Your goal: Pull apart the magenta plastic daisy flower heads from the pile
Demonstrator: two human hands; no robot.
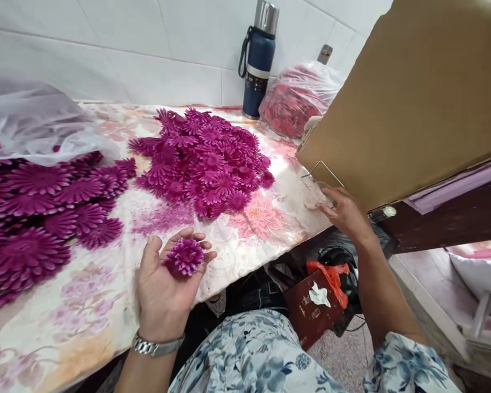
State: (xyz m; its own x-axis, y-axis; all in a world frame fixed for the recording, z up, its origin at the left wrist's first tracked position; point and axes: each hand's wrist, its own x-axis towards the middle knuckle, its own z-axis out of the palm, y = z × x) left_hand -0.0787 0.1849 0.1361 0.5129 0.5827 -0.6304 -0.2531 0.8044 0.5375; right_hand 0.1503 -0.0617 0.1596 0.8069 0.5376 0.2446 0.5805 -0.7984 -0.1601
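the left hand (163, 284) lies palm up at the near table edge, fingers loosely curled, cradling a small layered purple fabric flower (185, 256). the right hand (343, 210) reaches to the table's right edge, fingertips on a clear plastic bag (316, 188); its grip is unclear. farther back lies a heap of purple fabric petals (207, 161).

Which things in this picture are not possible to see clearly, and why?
- Head view: right hand, fingertips blocked by the cardboard box; whatever they touch is unclear.
- Box contents: hidden by its wall.
- Bagged red pieces: blurred by plastic.
- Large purple petals: cut off at left edge.
- Left hand: flower underside hidden.
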